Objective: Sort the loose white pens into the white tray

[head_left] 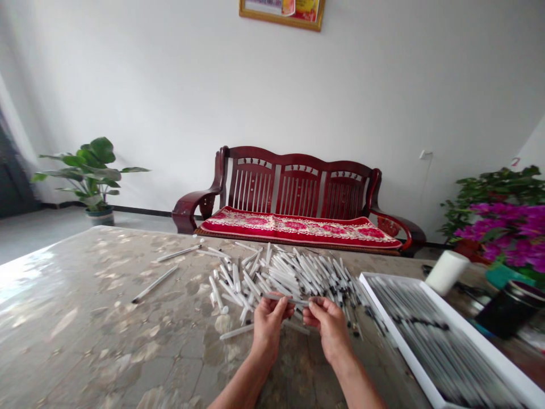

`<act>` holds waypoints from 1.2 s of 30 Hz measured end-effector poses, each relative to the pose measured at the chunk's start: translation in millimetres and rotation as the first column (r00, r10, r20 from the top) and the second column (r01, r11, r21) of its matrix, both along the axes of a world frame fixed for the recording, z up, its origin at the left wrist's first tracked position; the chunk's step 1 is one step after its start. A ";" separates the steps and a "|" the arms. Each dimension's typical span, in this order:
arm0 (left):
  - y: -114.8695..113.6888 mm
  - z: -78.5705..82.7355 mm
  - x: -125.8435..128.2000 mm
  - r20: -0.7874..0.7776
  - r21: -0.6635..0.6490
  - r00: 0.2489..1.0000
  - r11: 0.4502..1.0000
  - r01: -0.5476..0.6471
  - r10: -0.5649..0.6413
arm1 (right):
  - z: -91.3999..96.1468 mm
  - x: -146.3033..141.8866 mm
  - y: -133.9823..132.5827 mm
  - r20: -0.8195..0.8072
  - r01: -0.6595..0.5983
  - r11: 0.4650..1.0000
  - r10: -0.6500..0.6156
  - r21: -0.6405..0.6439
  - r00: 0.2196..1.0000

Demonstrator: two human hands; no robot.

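My left hand (268,321) and my right hand (330,324) are close together at the near edge of a loose pile. Between them lies a slim pale pen (299,301), level and crosswise, its left part pinched in my left thumb and fingers and its right end in my right fingertips. My fingers cover both ends. Just beyond, many white pen caps and barrels (285,272) lie jumbled with dark-tipped pieces. A white open box (419,369), to the right of my right hand, holds rows of grey pens (438,335), somewhat blurred.
Two pens (155,284) lie apart on the patterned tabletop (106,335) at the left. Right of the box stand a white roll (447,271), a black cup (511,309) and purple flowers (511,233). Behind the table is a red wooden bench (298,176).
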State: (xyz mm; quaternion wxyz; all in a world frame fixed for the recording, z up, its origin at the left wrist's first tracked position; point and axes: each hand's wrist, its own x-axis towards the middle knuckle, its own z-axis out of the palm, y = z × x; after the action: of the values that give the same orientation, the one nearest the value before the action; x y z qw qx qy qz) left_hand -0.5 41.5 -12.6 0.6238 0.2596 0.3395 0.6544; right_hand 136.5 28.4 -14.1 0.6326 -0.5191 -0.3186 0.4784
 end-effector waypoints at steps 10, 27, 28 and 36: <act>3.3 1.5 0.5 0.194 -0.075 0.981 0.997 0.033 -0.018 | 17.2 -6.7 -5.8 -0.060 -0.162 0.981 0.169 0.108 0.984; -5.4 0.3 11.0 0.012 -0.120 0.958 0.951 0.285 -0.285 | 36.9 4.4 19.8 -0.145 0.103 0.993 -0.094 0.056 0.985; -4.8 -1.4 11.5 -0.005 -0.130 0.956 0.948 0.290 -0.293 | 38.2 15.0 22.8 -0.139 0.140 0.989 -0.133 0.043 0.981; 1.4 -8.1 10.5 -0.009 -0.173 0.956 0.942 0.287 -0.293 | 42.9 143.2 19.5 0.291 0.429 0.903 -0.404 -0.024 0.867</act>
State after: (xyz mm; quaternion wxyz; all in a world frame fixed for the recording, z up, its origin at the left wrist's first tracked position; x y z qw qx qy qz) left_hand 10.0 42.9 -20.8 0.7269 0.2641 0.3629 0.5198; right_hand 279.6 47.9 28.7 0.6461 -0.6650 -0.2638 0.2660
